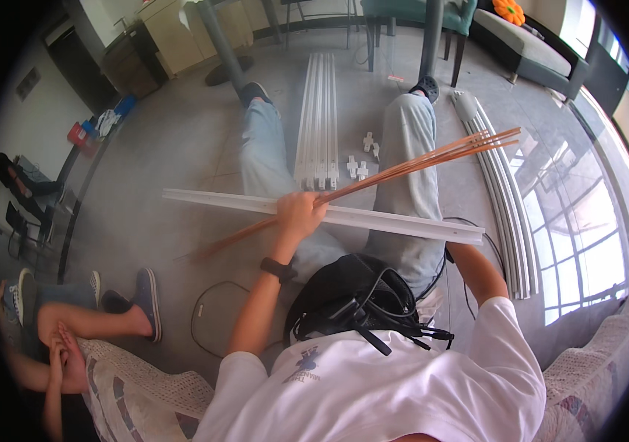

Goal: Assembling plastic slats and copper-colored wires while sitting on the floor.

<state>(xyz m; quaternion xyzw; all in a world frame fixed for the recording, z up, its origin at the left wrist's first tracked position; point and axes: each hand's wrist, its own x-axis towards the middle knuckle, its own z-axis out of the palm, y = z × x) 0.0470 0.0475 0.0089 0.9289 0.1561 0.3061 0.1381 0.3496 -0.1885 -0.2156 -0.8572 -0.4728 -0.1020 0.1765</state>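
My left hand [300,212] is closed round a bundle of thin copper-coloured rods [403,163], which slants up to the right over my lap. A long white channel strip [403,221] crosses the rods at that same hand; whether its fingers also grip the strip I cannot tell. The strip's right end lies over where my right forearm [476,269] ends, so my right hand and its fingers are hidden. Between my legs, several white strips [317,118] lie side by side on the floor, with small white connector pieces [357,168] to their right.
More long pale strips [502,199] lie on the floor right of my leg. A black bag [351,298] rests at my waist. Black cables trail beside me. Another person's clasped hands [64,350] and shoes are at the left. Table legs and a green chair [417,11] stand ahead.
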